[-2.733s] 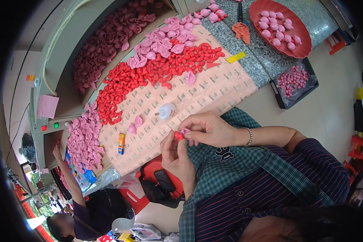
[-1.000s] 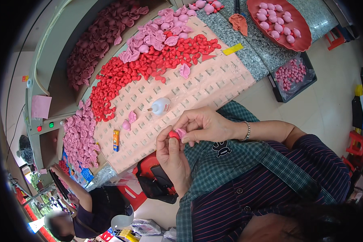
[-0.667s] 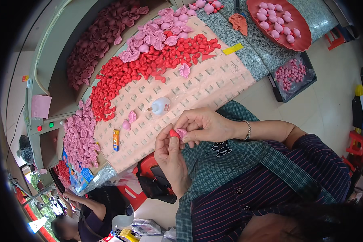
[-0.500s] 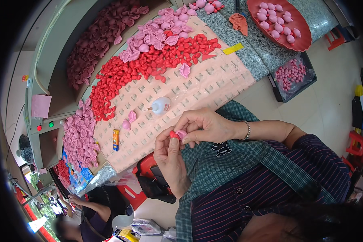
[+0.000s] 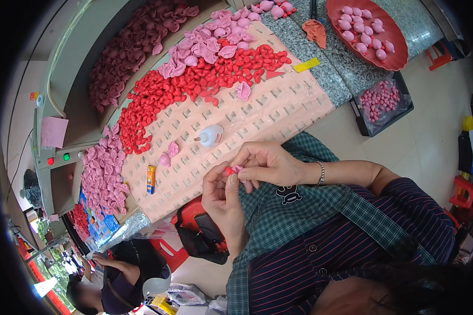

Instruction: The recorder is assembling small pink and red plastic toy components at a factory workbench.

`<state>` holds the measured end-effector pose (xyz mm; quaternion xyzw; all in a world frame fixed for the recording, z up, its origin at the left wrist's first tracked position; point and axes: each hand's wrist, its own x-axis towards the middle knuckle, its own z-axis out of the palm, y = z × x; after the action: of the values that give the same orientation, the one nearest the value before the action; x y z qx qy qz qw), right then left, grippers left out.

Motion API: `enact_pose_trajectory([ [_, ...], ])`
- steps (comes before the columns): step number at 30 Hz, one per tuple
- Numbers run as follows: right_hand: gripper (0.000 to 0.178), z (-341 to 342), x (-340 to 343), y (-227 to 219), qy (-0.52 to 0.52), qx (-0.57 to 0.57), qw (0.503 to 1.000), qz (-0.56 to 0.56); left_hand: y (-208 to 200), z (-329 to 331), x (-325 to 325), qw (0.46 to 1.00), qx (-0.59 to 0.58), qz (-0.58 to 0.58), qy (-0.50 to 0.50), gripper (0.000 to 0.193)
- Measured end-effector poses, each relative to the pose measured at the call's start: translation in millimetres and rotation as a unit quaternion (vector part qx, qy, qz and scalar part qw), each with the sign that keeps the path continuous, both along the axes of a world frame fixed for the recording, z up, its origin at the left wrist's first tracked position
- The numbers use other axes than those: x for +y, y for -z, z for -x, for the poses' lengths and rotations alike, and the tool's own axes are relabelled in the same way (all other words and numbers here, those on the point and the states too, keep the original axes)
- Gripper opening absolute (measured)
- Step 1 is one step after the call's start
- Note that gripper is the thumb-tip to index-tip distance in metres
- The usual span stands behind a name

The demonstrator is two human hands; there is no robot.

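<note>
In front of my body, my two hands meet at the near edge of the work table. My left hand [image 5: 224, 197] pinches a small red plastic piece [image 5: 229, 171] between thumb and fingers. My right hand [image 5: 270, 165] has its fingers closed on a small pink piece [image 5: 237, 169], which touches the red one; fingertips partly hide both. Beyond them on the peach mat [image 5: 194, 181] lies a white squeeze bottle [image 5: 211, 136] with a thin tip. A round pink piece [image 5: 165, 159] and a pink shell-like piece [image 5: 173, 148] rest left of it; another pink shell [image 5: 243, 91] lies farther off.
A heap of red pieces [image 5: 168, 89] and pink heaps [image 5: 104, 178] border the mat, near an orange-and-blue packet [image 5: 151, 179]. A red dish [image 5: 389, 34] holds pink rounds. Below stands a black bin [image 5: 362, 123]. A co-worker [image 5: 118, 286] sits at lower left.
The red and pink pieces have turned slightly between my fingers, and less of each shows. My hands stay together in nearly the same place.
</note>
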<state>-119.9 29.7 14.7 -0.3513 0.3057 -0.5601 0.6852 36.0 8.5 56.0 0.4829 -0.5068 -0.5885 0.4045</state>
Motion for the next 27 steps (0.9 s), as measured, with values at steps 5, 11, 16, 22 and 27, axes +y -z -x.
enact_pose_trajectory([
  [5,0.014,-2,4,-4,0.065,0.13,0.982,0.119,1,-3,5,1.0,0.023,0.018,0.007,0.022],
  [11,0.01,-3,0,-6,0.169,0.266,0.913,0.261,2,3,10,0.999,0.031,0.039,-0.015,0.023],
  [16,0.011,-2,3,-14,0.11,0.179,0.967,0.14,6,4,9,0.999,-0.005,0.038,-0.019,0.023],
  [22,0.025,6,-2,-18,-0.011,-0.087,0.994,-0.07,17,2,8,0.971,-0.148,0.187,0.001,0.03],
  [27,0.031,9,0,-11,-0.085,-0.059,0.995,0.008,13,1,8,0.991,-0.061,0.117,-0.015,0.026],
])
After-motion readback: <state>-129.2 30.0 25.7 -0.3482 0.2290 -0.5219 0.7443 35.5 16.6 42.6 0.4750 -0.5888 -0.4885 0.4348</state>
